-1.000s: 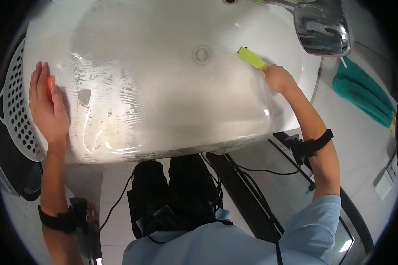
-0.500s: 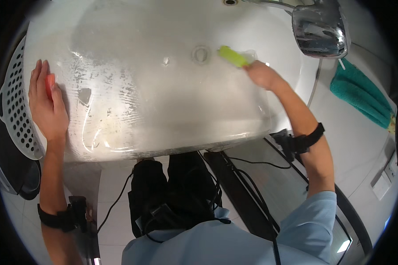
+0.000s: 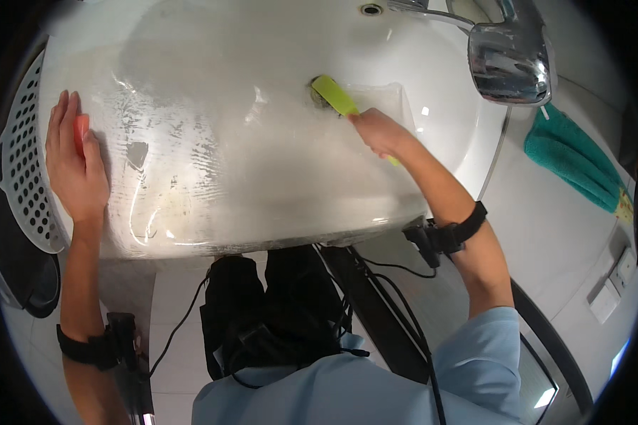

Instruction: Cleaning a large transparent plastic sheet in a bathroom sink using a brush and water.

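My right hand (image 3: 381,133) grips the handle of a yellow-green brush (image 3: 335,95). Its broad head lies over the round drain, and the handle's end pokes out below my fingers. Any bristles are hidden underneath. A wet, translucent sheet (image 3: 276,159) seems to be spread over a white washbasin (image 3: 443,106), its front edge nearest my body. On the sheet's left side my left hand (image 3: 78,166) lies with fingers straight and close together. Between its thumb and index finger shows a red-orange piece (image 3: 82,126), mostly covered, its kind unclear.
A chrome faucet (image 3: 510,60) juts in at the upper right. Beyond the basin's right rim lies a green cloth (image 3: 574,156). A white perforated basket (image 3: 23,163) stands beside my left hand. Black cables (image 3: 404,312) hang by my legs.
My right hand has moved left and slightly down with the brush, whose head has come over the drain. My left hand has stayed in place.
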Available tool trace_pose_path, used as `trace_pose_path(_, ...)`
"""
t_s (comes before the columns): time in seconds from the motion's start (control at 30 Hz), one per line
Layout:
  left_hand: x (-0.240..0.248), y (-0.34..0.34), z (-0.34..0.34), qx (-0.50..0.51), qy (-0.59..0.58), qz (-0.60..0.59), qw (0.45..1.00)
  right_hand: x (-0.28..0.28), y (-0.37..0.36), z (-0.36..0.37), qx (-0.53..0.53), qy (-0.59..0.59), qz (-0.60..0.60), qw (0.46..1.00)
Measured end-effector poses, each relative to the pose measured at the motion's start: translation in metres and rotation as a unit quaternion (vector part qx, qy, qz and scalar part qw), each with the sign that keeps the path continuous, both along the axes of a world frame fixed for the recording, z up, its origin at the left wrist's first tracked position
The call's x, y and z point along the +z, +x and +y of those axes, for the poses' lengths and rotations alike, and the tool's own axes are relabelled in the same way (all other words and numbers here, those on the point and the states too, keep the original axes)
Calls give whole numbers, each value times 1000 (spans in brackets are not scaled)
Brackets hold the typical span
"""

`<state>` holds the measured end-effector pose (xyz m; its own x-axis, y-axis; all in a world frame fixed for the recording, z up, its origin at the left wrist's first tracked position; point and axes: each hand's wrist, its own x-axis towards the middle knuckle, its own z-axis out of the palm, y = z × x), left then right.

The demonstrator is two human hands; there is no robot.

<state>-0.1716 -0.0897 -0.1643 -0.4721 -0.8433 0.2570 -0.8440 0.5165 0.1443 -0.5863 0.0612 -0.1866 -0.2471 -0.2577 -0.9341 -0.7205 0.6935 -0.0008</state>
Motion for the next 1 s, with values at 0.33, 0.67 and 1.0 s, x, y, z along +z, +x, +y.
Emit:
trace_pose_path(0.33, -1, -5, 0, 0, 4, 31, 1000, 3, -59, 27, 166, -35, 21, 985)
trace_pose_path(0.67, 4, -2, -2, 15, 15, 52, 998, 13, -50, 41, 113, -116, 72, 984)
trace_pose_path(1.0, 18, -14, -4, 24, 47, 15, 999, 22, 108, -111, 40, -276, -72, 958)
